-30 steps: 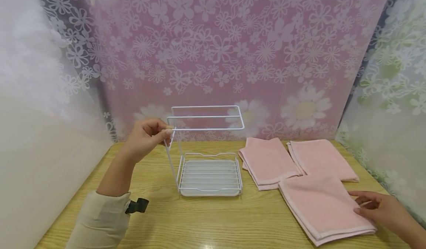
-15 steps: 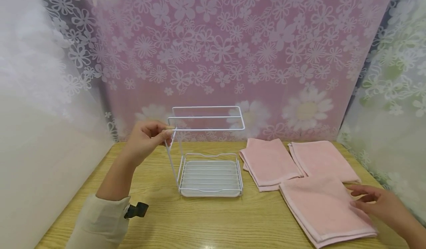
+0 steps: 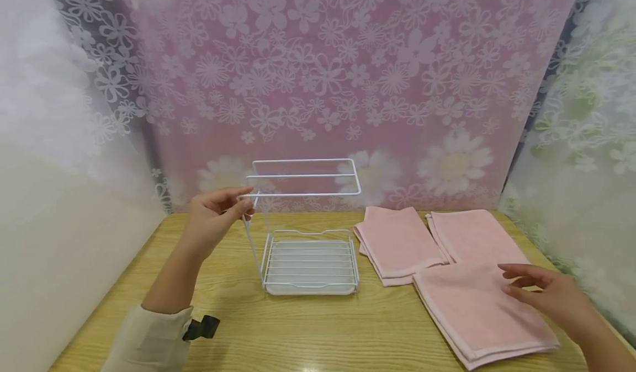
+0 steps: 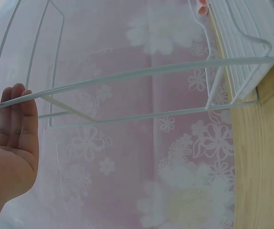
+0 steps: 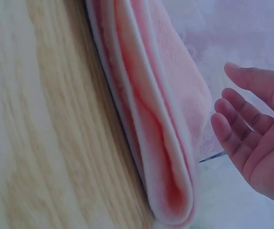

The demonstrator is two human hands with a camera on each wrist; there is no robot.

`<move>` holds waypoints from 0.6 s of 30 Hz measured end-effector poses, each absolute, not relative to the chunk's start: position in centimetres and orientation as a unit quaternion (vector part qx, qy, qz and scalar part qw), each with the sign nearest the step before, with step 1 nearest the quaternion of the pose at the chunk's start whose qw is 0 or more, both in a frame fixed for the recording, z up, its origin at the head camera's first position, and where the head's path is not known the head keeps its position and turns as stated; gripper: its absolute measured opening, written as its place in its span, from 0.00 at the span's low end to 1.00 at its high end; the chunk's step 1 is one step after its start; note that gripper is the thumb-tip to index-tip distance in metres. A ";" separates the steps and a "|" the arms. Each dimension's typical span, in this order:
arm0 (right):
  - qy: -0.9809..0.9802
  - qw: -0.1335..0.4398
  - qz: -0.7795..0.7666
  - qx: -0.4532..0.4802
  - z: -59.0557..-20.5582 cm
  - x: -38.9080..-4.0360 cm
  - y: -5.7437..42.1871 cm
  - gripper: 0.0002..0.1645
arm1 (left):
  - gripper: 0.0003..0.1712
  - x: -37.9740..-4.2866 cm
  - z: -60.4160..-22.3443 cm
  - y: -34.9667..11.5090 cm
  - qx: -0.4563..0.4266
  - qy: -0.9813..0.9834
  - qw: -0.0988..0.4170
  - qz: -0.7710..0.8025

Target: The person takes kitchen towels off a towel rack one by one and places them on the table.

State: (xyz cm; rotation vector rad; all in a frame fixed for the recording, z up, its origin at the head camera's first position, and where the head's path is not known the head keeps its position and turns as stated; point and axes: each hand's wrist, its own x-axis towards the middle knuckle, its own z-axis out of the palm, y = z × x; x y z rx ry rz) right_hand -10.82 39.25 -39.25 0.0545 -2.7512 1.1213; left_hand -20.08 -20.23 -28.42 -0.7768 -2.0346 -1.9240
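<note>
A white wire rack (image 3: 303,195) stands on the table, with a slatted base over a white tray (image 3: 313,290). My left hand (image 3: 211,217) holds the rack's upper left corner, the wire between thumb and fingers. In the left wrist view the left hand (image 4: 13,148) has its fingers behind the wire and its thumb at the edge. My right hand (image 3: 551,300) hovers over the right side of the front folded pink towel (image 3: 477,311). In the right wrist view the right hand (image 5: 266,129) has loosely extended fingers, apart from the towel's layered folds (image 5: 151,119).
Two more folded pink towels lie behind the front one, the left towel (image 3: 402,242) and the right towel (image 3: 477,234). The wooden table (image 3: 298,333) is bounded by a flowered pink backdrop (image 3: 323,85) and pale side walls. A black strap end (image 3: 201,328) sticks out from the left sleeve.
My right hand has risen from the front towel's right edge and moved left over it. The left hand's fingers have straightened slightly at the same rack corner. Rack and towels stay in place.
</note>
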 end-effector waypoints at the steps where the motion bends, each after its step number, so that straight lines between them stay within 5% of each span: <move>1: -0.920 0.093 0.381 0.022 -39.3 -10.9 39.0 0.25 | 0.17 -20.0 -28.6 -20.3 -0.263 -0.693 0.115 -0.661; 18: -0.882 0.126 0.444 0.094 -38.2 -11.5 35.9 0.26 | 0.21 -18.6 -31.5 -22.5 -0.253 -0.702 0.127 -0.653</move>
